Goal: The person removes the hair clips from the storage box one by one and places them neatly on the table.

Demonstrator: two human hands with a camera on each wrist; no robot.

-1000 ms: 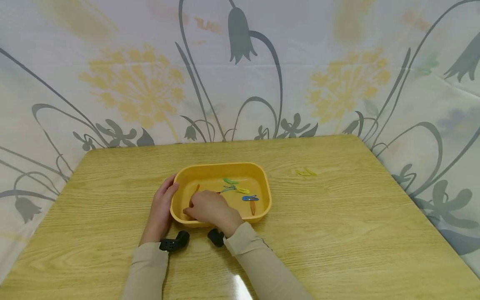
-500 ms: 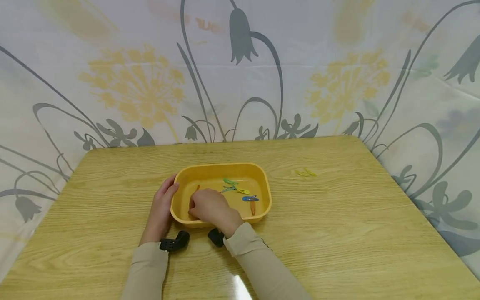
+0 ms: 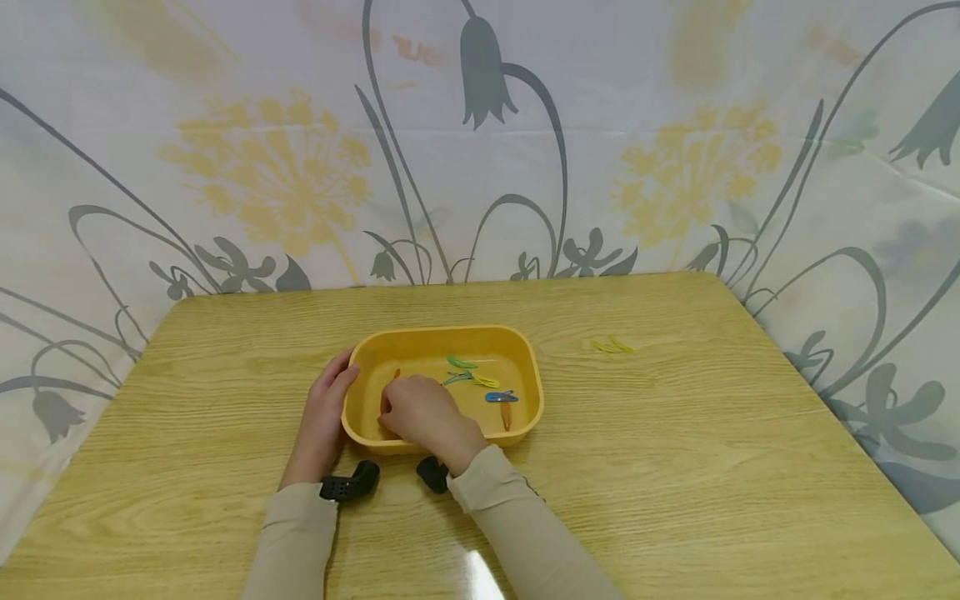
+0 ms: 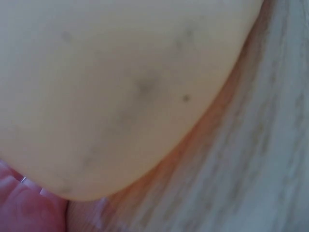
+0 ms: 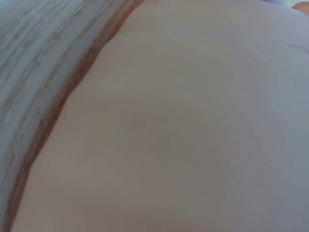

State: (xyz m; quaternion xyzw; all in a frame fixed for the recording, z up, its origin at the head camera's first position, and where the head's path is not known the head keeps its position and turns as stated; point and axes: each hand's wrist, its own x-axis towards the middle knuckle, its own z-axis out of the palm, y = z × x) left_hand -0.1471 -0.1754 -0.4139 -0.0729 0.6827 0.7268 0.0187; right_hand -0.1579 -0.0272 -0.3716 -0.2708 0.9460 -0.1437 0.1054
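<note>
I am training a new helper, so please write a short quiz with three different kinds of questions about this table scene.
1. True or false: the left hand touches the yellow tray.
2. Where does the right hand reach?
A. inside the tray
B. table corner
C. curtain
3. Fill in: two yellow clips lie on the ____, to the tray's right.

Key: 1 true; 2 A; 3 table.

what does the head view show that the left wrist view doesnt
Only the head view shows both hands: the left hand against the yellow tray's left side, the right hand inside it, coloured hair clips in the tray, a yellow clip apart on the table. Only the left wrist view shows faint scuffs on the tray's outer wall, close up. Both show tray, tabletop and part of the left hand.
</note>
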